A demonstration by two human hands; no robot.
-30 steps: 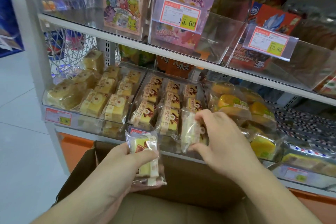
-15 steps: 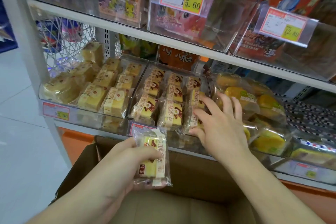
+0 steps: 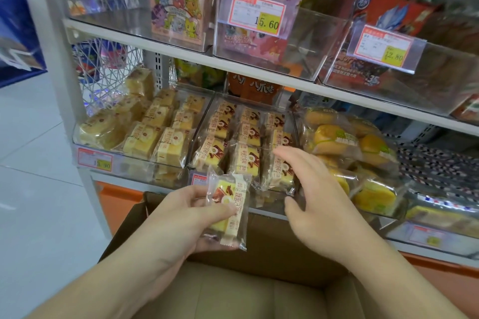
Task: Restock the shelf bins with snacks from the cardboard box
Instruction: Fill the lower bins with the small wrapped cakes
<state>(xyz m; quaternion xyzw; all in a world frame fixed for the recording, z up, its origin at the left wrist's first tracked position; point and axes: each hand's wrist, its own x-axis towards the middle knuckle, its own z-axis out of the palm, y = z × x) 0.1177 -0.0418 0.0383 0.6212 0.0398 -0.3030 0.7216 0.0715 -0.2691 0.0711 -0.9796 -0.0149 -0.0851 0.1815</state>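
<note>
Left hand (image 3: 181, 217) is gripping a wrapped cake (image 3: 229, 211) at frame centre; right hand (image 3: 316, 202) is hovering, fingers spread and empty, just before the middle bin (image 3: 207, 109).

- We see open air between the box (image 3: 259, 254) rim and the middle bin (image 3: 207, 122); our left hand (image 3: 181, 217) with its cake (image 3: 229, 208) and our right hand (image 3: 318, 204) fill much of it.
- The upper shelf (image 3: 285, 84) caps the room above the bins.
- The middle bin is packed 3 rows across.
- Yellow buns (image 3: 337, 142) crowd the right bin; stacked cakes (image 3: 155, 129) fill the left.
</note>
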